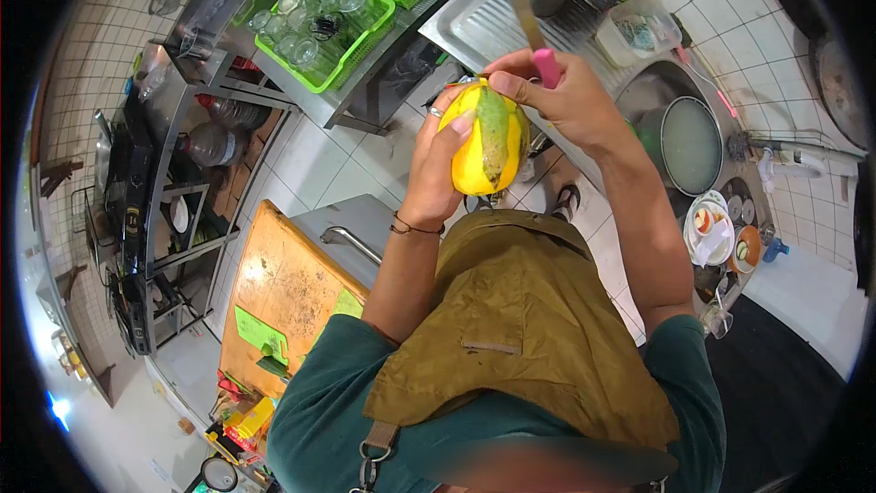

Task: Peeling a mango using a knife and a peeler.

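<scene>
A partly peeled papaya (483, 150), bright yellow with a strip of green skin facing me, is held up in front of my apron. My left hand (438, 154) grips it from the left side, thumb on its face and a ring on one finger. At the upper right, my right hand (558, 92) holds the pink handle of a kitchen knife (523, 7), its blade pointing up and away. Fingertips of the right hand touch the top end of the fruit. The far side of the papaya is hidden.
Green plastic baskets (328, 79) hold upturned glasses on a steel counter ahead. To the right, a sink (657, 82) holds a pot of cloudy liquid (691, 144), near stacked dirty plates (708, 226). A wooden-topped counter (280, 260) stands at left, a metal rack (161, 219) beyond it.
</scene>
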